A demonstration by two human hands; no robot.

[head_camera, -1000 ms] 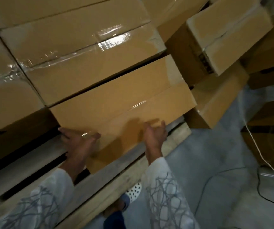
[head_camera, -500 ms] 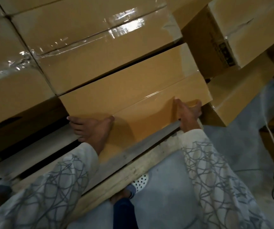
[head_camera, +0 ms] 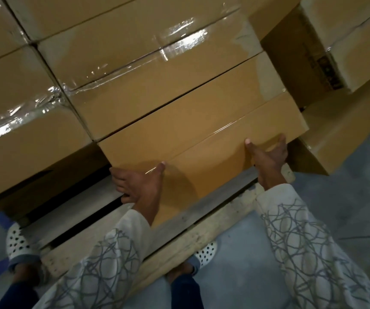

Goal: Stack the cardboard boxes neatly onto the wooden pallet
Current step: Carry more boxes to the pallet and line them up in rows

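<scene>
Beside the wrapped stack (head_camera: 34,112), gripped the cardboard box (head_camera: 202,130) at its near-left corner with the left hand (head_camera: 139,184), near-right corner with the right hand (head_camera: 266,157). Sat low on the wooden pallet (head_camera: 213,221). Needed even pressure from both ends to slide in flush, unskewed.

White sleeves (head_camera: 313,253) with grey scribble-line pattern; dark blue trousers (head_camera: 184,291); white perforated clogs (head_camera: 204,253).

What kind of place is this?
Probably a warehouse or storeroom: taped cardboard boxes are stacked on a wooden pallet, more loose boxes are heaped to the right, and there is a bare concrete floor.
</scene>
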